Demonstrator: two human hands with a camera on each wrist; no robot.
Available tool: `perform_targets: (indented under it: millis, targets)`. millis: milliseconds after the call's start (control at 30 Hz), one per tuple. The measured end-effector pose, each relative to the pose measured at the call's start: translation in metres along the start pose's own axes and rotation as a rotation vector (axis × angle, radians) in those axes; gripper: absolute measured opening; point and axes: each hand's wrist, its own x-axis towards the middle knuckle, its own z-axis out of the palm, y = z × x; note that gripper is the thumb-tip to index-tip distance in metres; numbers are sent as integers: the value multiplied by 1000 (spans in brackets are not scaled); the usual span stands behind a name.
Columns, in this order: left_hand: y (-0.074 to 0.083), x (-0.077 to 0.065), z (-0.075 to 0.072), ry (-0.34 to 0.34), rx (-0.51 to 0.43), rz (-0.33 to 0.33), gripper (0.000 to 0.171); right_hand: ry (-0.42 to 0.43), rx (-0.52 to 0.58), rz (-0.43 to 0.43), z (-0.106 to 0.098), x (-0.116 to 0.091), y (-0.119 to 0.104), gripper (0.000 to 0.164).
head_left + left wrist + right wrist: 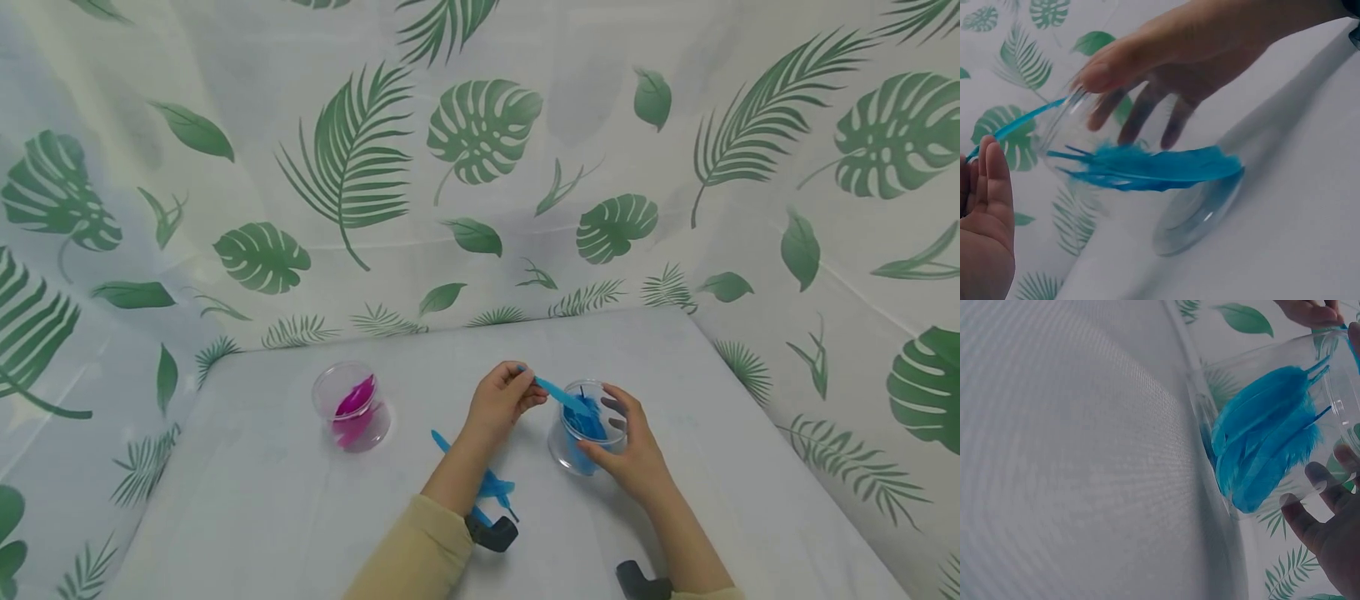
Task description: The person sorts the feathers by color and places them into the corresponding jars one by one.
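My left hand (501, 402) pinches a blue feather (558, 393) by its quill end. The feather's other end reaches over the rim of a clear plastic cup (562, 448) at the right. Around this cup curl the thumb and fingers of my right hand (633, 446), steadying it on the table. Several blue feathers (1266, 434) stand inside, quills toward the mouth, as the right wrist view shows. More loose blue feathers (497, 487) lie on the table beneath my left forearm, which partly hides them.
A second clear cup (330, 387) with bright pink feathers (355, 408) stands on the left of the white table (247, 492). Leaf-patterned curtains (480, 50) enclose the table at the back and sides. Dark wrist straps (495, 533) show near both sleeves.
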Motion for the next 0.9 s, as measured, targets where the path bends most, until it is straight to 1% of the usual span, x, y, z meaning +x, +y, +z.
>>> perform_targets:
  millis: [67, 167, 300, 433, 500, 600, 700, 800, 900]
  targets:
    - [-5, 1, 4, -1, 47, -1, 19, 2, 3, -7, 0, 0, 1, 97]
    - [-13, 1, 8, 7, 147, 4, 17, 5, 0, -16, 1, 1, 3, 96]
    - [-21, -1, 14, 26, 312, 22, 14, 8, -1, -22, 1, 1, 2, 96]
    - [-25, -4, 19, 45, 428, 28, 15, 5, 6, -27, 1, 0, 1, 96]
    - [-26, -5, 20, 49, 448, 31, 15, 6, 9, -31, 0, 0, 1, 96]
    - [-26, -6, 23, 49, 449, 31, 14, 12, 10, -39, -1, -1, 2, 96]
    - [-24, -8, 21, 48, 452, 25, 18, 13, 10, -39, 0, 0, 2, 96]
    - [-23, -9, 14, 63, 440, 20, 23, 10, -2, -25, 0, 0, 1, 97]
    - [-23, -8, 3, 69, 421, 33, 27, 3, -13, -5, 0, 0, -1, 97]
